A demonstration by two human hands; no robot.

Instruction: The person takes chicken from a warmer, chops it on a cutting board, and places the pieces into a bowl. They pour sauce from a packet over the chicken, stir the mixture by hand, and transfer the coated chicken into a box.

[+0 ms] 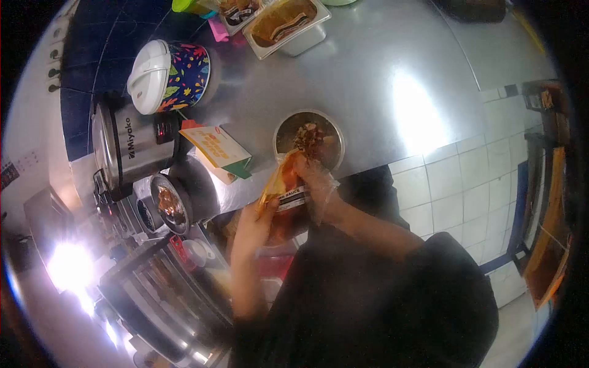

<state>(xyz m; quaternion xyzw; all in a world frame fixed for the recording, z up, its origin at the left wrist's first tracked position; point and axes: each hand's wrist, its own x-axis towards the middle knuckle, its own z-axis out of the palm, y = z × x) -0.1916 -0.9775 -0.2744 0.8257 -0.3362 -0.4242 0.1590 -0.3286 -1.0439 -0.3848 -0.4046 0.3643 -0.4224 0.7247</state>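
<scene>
A round metal bowl (279,132) on the steel counter holds a chopped brown mixture. Just below it in view hangs a yellow and red sauce pouch (283,178) with a white label reading "SAUCE". My left hand (256,219) grips the pouch's lower left side. My right hand (316,183), in a clear plastic glove, is closed around the pouch's upper end, over the near rim of the bowl. The pouch's opening is hidden by my fingers.
A Miyako cooker (135,144), a patterned container with a white lid (184,76), and a printed carton (218,150) stand at left. Beside them is a dark pan with food (186,218). Metal trays (313,38) sit at the top. The counter edge (368,167) runs near my body.
</scene>
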